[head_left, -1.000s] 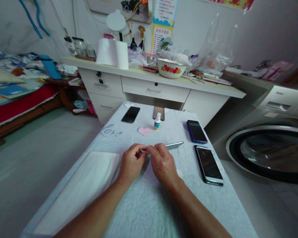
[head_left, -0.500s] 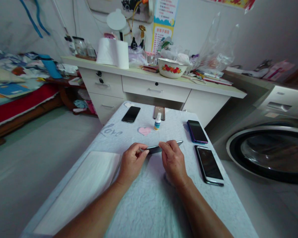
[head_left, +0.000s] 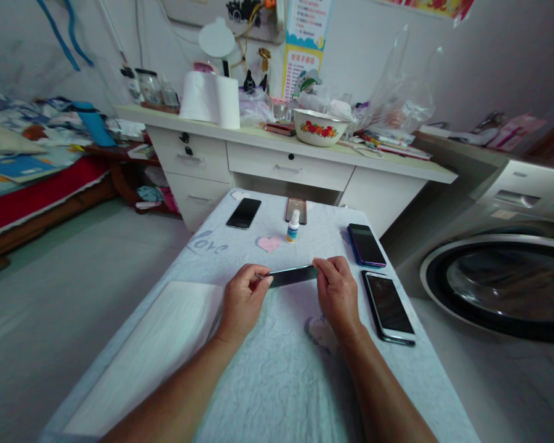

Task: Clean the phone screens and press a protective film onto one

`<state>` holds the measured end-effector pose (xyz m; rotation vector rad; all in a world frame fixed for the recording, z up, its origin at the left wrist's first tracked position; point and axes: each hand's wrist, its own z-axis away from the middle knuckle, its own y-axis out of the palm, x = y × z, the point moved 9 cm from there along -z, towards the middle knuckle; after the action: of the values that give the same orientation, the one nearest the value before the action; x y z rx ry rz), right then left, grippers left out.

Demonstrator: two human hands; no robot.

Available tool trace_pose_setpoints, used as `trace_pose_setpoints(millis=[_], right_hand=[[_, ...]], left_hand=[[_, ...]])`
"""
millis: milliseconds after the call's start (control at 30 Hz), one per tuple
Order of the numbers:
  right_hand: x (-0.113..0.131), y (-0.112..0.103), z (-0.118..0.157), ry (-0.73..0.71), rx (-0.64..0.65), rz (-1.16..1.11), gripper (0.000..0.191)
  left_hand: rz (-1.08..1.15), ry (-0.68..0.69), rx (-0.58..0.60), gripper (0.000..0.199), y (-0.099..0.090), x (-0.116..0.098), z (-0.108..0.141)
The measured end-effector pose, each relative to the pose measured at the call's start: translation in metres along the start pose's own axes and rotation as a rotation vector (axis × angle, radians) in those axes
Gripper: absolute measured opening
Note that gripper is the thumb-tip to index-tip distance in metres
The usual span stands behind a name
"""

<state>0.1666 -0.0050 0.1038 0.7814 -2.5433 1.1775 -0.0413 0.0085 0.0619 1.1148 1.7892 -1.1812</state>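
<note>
A dark phone (head_left: 293,276) is held up over the cloth-covered table, its face tilted so that it looks thin. My left hand (head_left: 244,301) pinches its left end between thumb and fingers. At its right end, my right hand (head_left: 338,294) grips the corner. Beyond the phone stands a small white spray bottle (head_left: 293,227) with a blue and yellow label. Behind the bottle lies a brownish phone case (head_left: 296,210). One black phone (head_left: 244,213) rests at the far left, and a purple-edged phone (head_left: 367,245) and a white-framed phone (head_left: 390,306) lie on the right.
A whitish flat sheet or pad (head_left: 152,357) lies on the table's (head_left: 268,394) left side. Past the far edge is a desk (head_left: 258,134) with a flowered bowl (head_left: 320,127) and a paper roll (head_left: 228,103). A washing machine (head_left: 503,246) stands at right.
My right hand has moved right, from the middle of the held phone to its right end. The phone's dark face shows more. My left hand has barely shifted.
</note>
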Motion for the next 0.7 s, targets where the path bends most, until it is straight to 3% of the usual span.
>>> trace_pose_setpoints(millis=[700], right_hand=[[-0.027,-0.015,-0.004,0.069,-0.081,0.133,0.024]], left_hand=[[0.022,-0.012,-0.021,0.011,-0.001,0.007,-0.001]])
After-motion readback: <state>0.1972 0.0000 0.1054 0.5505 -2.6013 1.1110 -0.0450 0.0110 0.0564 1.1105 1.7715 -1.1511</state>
